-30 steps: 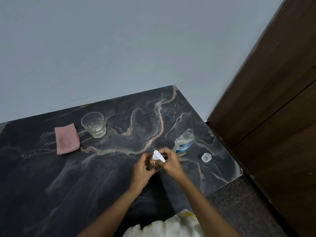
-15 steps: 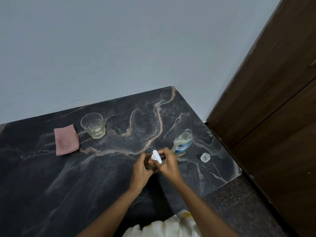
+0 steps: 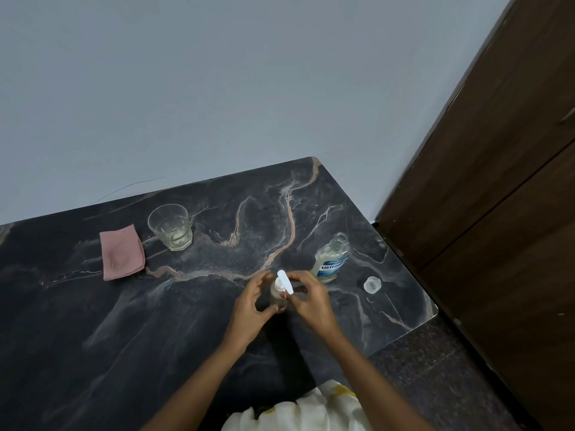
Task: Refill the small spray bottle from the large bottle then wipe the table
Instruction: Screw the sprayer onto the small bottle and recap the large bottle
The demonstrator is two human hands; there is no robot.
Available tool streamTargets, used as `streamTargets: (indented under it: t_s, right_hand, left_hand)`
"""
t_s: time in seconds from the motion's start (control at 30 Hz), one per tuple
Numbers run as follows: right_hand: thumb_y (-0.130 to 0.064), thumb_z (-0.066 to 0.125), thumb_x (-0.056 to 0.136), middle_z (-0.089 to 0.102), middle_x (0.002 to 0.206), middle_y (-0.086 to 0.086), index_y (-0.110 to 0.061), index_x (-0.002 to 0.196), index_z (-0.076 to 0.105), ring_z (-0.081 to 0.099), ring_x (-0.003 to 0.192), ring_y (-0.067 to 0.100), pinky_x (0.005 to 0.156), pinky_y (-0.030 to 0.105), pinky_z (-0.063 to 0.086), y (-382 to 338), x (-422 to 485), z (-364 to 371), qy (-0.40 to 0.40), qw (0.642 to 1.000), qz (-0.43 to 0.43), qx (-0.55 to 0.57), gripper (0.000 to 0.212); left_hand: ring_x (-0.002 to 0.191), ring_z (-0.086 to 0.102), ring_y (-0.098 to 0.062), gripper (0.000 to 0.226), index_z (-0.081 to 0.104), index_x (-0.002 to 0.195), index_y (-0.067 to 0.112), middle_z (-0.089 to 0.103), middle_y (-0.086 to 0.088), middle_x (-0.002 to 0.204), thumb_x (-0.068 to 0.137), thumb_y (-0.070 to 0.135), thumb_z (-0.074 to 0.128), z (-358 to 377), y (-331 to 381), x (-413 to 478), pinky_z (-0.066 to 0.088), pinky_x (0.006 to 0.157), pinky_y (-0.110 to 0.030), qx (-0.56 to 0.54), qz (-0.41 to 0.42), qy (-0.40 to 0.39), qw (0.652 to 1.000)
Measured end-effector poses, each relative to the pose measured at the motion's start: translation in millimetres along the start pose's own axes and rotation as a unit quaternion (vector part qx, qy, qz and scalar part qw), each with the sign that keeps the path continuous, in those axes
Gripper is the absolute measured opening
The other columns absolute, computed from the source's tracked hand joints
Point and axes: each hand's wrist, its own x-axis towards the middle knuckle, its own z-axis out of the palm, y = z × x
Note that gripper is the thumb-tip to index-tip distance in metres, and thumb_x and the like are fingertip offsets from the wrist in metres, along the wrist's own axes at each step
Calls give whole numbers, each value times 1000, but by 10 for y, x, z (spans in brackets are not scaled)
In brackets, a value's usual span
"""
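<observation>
The small clear spray bottle (image 3: 278,295) stands on the dark marble table (image 3: 186,321) between my hands. My left hand (image 3: 250,309) curls around its body from the left. My right hand (image 3: 308,301) pinches its white spray head (image 3: 284,282) at the neck. The large clear bottle (image 3: 331,258) with a blue label stands uncapped just beyond my right hand. Its clear cap (image 3: 372,284) lies on the table to the right. A folded pink cloth (image 3: 122,252) lies at the far left.
A glass tumbler (image 3: 170,227) with a little clear liquid stands beside the cloth. The table's right edge and rounded corner lie close to the cap. A brown wooden door (image 3: 497,197) rises on the right, a grey wall behind.
The white spray head has turned in my right fingers, and my left fingers have spread a little off the bottle. The other objects have kept their places.
</observation>
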Motion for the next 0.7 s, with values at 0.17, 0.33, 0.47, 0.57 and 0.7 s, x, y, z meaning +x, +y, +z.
streamTargets:
  t_s: [0.17, 0.33, 0.47, 0.57, 0.7]
  right_hand:
    - [6, 67, 72, 63, 93, -2, -8, 92, 66, 56, 85, 1, 74, 4, 42, 81, -80, -147, 5, 1000, 11, -18, 24]
    - [7, 67, 74, 63, 88, -6, -9, 86, 67, 59, 79, 0, 73, 4, 44, 127, -165, -348, 22, 999, 32, -9, 20]
    - [6, 67, 75, 64, 89, -3, -5, 86, 67, 59, 78, 2, 72, 5, 45, 141, -162, -534, 39, 999, 34, -4, 16]
    - [6, 67, 75, 65, 88, 1, -3, 84, 67, 60, 76, 6, 68, 6, 46, 180, -127, -678, 66, 997, 46, 1, 13]
    - [5, 67, 75, 64, 89, 3, -9, 85, 66, 60, 76, 8, 69, 11, 48, 340, -55, -895, 102, 991, 83, -7, 17]
  left_hand:
    - [113, 52, 3, 61, 47, 113, 33, 56, 14, 117, 73, -7, 68, -176, 137, 4, 37, 97, -9, 4, 25, 40, 999]
    - [109, 54, 6, 53, 50, 109, 32, 58, 12, 113, 77, -8, 63, -280, 445, 118, 38, 96, -6, -25, 57, 50, 997]
    - [108, 54, 3, 49, 52, 106, 30, 59, 11, 112, 76, -5, 65, -236, 744, 315, 39, 95, -7, -41, 72, 14, 996]
    - [107, 53, 2, 48, 51, 109, 27, 58, 9, 111, 75, -2, 68, -80, 938, 488, 40, 93, -6, -27, 70, -31, 997]
    - [113, 51, -7, 56, 46, 121, 20, 56, 2, 118, 73, 5, 72, 236, 1067, 716, 36, 100, -18, 34, 37, -110, 993]
